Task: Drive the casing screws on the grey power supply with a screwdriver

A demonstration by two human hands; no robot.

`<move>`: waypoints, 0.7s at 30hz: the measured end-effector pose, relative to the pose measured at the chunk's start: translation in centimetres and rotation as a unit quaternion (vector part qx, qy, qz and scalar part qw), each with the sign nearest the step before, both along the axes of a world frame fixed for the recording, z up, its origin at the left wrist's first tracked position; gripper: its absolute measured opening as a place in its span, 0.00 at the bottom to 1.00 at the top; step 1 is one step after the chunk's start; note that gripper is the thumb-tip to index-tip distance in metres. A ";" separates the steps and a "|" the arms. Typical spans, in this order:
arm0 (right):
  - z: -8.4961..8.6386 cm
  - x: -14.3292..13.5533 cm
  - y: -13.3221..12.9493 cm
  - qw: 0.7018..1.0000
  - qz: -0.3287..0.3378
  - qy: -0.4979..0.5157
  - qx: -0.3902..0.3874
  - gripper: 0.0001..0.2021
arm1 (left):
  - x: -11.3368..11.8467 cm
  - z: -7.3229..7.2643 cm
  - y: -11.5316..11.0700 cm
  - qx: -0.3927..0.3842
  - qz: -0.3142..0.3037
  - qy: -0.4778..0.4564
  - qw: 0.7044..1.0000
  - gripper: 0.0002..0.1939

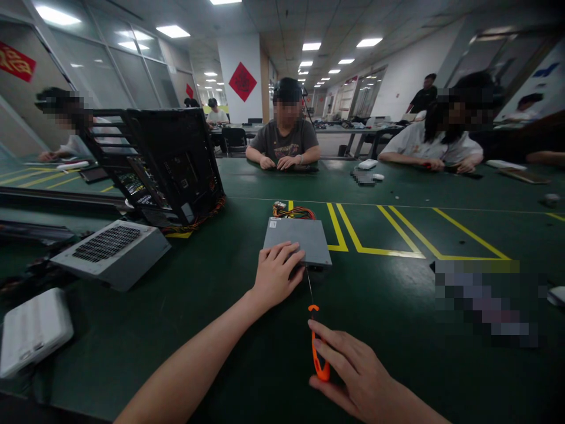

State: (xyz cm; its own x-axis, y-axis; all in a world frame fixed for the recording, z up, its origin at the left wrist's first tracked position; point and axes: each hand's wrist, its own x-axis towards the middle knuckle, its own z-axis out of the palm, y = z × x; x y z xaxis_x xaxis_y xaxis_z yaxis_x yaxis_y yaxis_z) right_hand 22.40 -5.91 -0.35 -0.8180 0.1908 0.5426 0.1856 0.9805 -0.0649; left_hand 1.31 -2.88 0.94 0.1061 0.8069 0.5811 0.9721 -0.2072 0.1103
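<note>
A grey metal computer power supply [304, 235] lies flat on the green tabletop in front of me, its bundle of coloured cables [293, 212] at the far side. My left hand [279, 271] rests on its near left part, fingers stretched over the top face. In my right hand [348, 365] is a screwdriver [321, 362] with an orange and black handle, held between thumb and fingers. The thin shaft points away from me, and its tip meets the near edge of the power supply. Whether the tip sits in a screw is too small to tell.
An open black computer case [176, 165] stands at the left. Nearer are a second power supply [112, 247] with a vented face and a white box-like device [35, 330]. Yellow tape lines [379, 253] mark the table [212, 347]. Several people sit around it; a blurred-out object lies at right.
</note>
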 end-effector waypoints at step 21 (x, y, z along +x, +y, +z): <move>-0.2 0.3 -0.1 0.997 -0.007 -0.081 -0.009 0.21 | 0.0 -0.1 0.1 -0.002 -0.004 -0.006 1.000 0.15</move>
State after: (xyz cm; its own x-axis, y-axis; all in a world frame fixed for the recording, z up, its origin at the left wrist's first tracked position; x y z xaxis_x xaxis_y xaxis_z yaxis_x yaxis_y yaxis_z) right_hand 22.66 -6.02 -0.55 -0.8920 0.2110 0.3997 0.2083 0.9767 -0.0506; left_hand 1.28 -2.81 0.81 0.1058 0.8082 0.5793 0.9689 -0.2148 0.1228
